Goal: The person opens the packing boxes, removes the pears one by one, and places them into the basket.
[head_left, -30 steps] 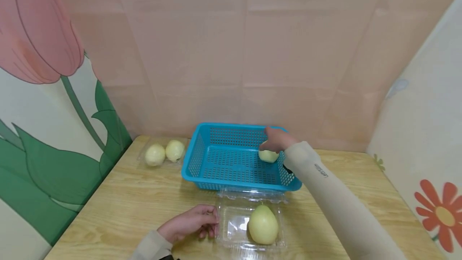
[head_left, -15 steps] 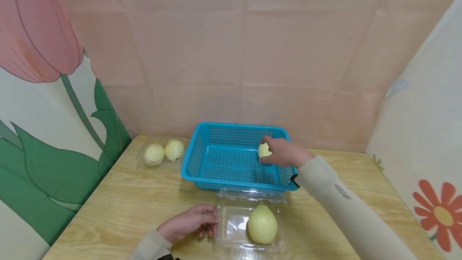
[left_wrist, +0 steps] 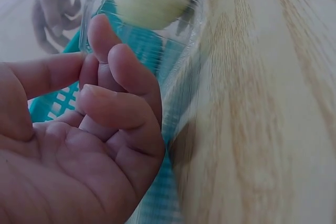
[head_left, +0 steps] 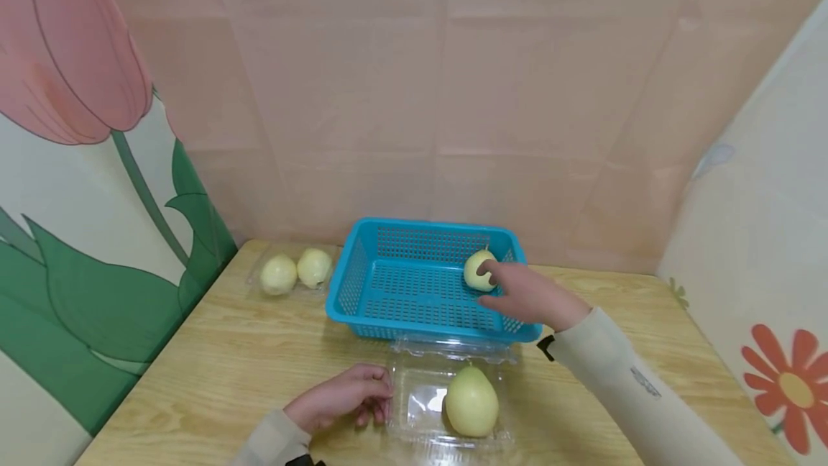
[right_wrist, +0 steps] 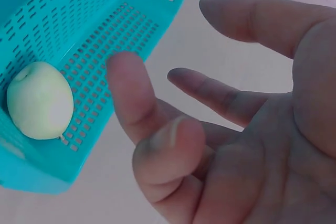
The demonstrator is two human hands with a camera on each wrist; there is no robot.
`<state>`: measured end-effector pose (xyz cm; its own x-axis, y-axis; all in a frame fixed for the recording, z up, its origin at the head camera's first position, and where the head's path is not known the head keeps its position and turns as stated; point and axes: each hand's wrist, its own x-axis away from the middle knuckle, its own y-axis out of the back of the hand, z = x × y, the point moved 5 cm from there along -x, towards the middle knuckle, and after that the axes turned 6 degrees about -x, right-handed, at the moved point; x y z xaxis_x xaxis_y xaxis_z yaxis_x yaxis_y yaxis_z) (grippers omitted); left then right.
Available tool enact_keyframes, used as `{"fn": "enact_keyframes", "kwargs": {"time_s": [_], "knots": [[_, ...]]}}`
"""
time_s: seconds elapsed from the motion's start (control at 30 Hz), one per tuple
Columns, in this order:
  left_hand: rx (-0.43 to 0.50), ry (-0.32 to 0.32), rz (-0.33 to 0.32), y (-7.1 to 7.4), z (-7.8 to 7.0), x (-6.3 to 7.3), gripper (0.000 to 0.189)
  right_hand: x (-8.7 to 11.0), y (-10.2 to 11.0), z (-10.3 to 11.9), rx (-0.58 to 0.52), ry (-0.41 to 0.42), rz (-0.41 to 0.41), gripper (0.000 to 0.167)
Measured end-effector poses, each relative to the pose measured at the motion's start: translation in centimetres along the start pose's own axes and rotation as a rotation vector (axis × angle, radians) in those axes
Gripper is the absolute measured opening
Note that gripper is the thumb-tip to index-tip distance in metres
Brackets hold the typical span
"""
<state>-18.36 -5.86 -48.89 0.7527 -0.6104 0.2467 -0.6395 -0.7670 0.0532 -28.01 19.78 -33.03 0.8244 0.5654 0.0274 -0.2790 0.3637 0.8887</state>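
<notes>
My right hand (head_left: pixel 533 293) hovers over the right side of a blue plastic basket (head_left: pixel 420 329), fingers spread and holding nothing. A pale yellow-green pear (head_left: pixel 477 272) lies in the basket's right end; the right wrist view shows this pear (right_wrist: pixel 41 100) apart from the fingers. At the front, my left hand (head_left: pixel 346 398) pinches the left edge of a clear plastic clamshell box (head_left: pixel 414 380) between thumb and forefinger. Its other fingers (left_wrist: pixel 123 111) are loosely curled. One larger pear (head_left: pixel 472 403) sits in the right half of that box, whose lid leans open towards the basket.
At the back left, another clear plastic box (head_left: pixel 255 282) holds two pears (head_left: pixel 278 275) side by side. Everything stands on a wood-grain table (head_left: pixel 213 372). A pinkish covering (head_left: pixel 440 92) hangs behind, with flower-painted panels on both sides.
My right hand has let go of the pear in the basket and drawn back to the right and towards me. My left hand stays at the box edge.
</notes>
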Motion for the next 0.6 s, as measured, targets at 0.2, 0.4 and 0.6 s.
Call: {"fn": "enact_keyframes", "kwargs": {"time_s": [0.2,0.4,0.6], "knots": [[0.004,0.021,-0.034,-0.2,0.0,-0.2,0.014,2.1,0.1,0.0,-0.031,0.076,-0.069,0.029],[0.0,0.024,-0.048,-0.2,-0.2,-0.2,0.016,4.0,0.1,-0.3,-0.015,0.103,-0.12,0.019],[0.003,0.027,-0.044,-0.2,-0.2,-0.2,0.015,5.5,-0.7,-1.0,-0.006,0.048,-0.064,0.009]]}}
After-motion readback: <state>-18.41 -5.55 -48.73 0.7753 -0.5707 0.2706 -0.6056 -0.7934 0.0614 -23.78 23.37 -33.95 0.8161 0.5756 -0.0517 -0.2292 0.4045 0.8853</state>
